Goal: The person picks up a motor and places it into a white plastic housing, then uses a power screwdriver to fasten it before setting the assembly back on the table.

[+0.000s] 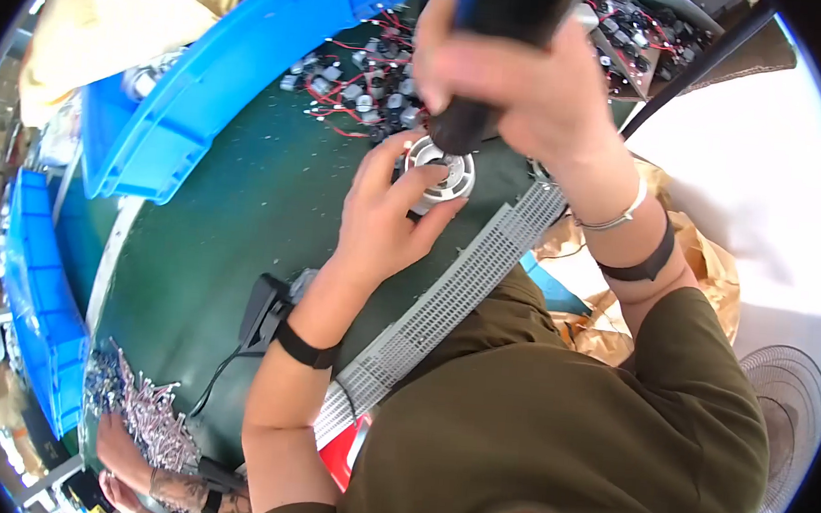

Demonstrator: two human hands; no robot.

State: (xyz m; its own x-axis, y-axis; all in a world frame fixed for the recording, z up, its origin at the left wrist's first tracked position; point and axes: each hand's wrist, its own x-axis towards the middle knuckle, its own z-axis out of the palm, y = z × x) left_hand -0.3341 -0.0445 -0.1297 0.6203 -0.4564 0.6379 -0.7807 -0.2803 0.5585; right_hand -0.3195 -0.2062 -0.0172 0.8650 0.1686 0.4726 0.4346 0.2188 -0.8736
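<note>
My right hand [549, 89] is wrapped round a thick black tool that looks like an electric screwdriver [519, 9], blurred by motion. Its lower end comes down over a round whitish-grey plastic housing [455, 185]; whether the tip touches it is hidden. My left hand [381, 201] grips this housing at its left and lower side, with one finger reaching over its open top. Just beyond the housing lies a heap of small motors [366, 89] with red wires, on the green table [231, 213].
A long blue bin [212, 77] stands at the far left, a second blue bin [36, 295] beyond the table edge. A grey slotted strip [446, 298] runs along my side. A black device [263, 312] sits by my left forearm. Another person's hand [120, 455] touches a pile of small parts [161, 420].
</note>
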